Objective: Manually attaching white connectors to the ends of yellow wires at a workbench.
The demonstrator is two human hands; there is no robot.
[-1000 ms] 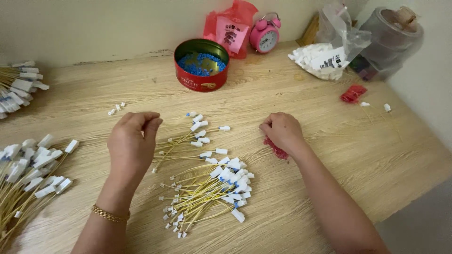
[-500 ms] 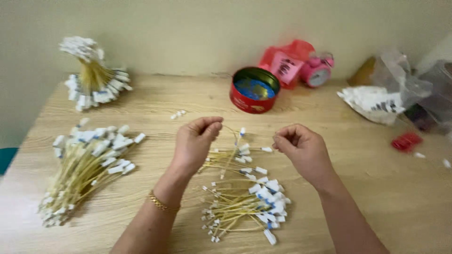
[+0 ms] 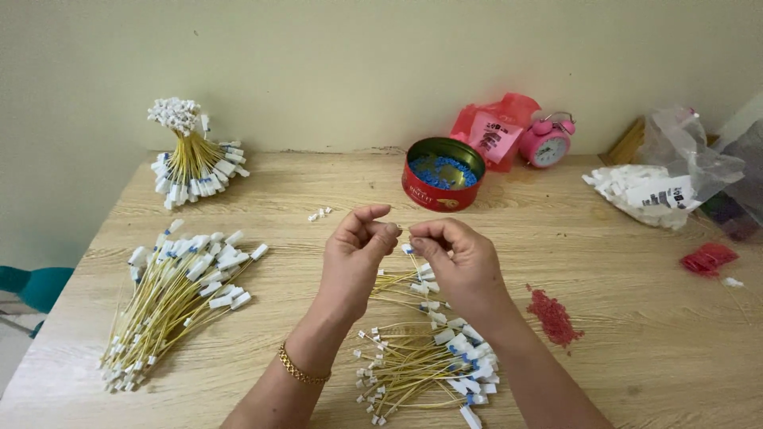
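Two hands meet above the middle of the pale wood-grain bench. The left hand and the right hand each have thumb and forefinger pressed together, fingertips nearly touching the other hand's, pinching something too thin to make out. A gold chain bracelet circles the left wrist.

Just below the hands, toward the near edge, lies a loose pile of thin yellow wires with small white plastic plugs on their ends, some marked blue. A bigger heap of the same wires fans out by the left edge, and a tied bundle stands splayed at the far left corner against the wall.

At the far edge sits a round red tin, glossy, holding small blue beads. Behind it leans a crinkled red plastic bag with a pink rectangular label, and beside that a pink twin-bell alarm clock. Toward the far right corner, a clear plastic bag with a white label holds white plastic pieces. A scatter of tiny red bits lies right of the right hand.
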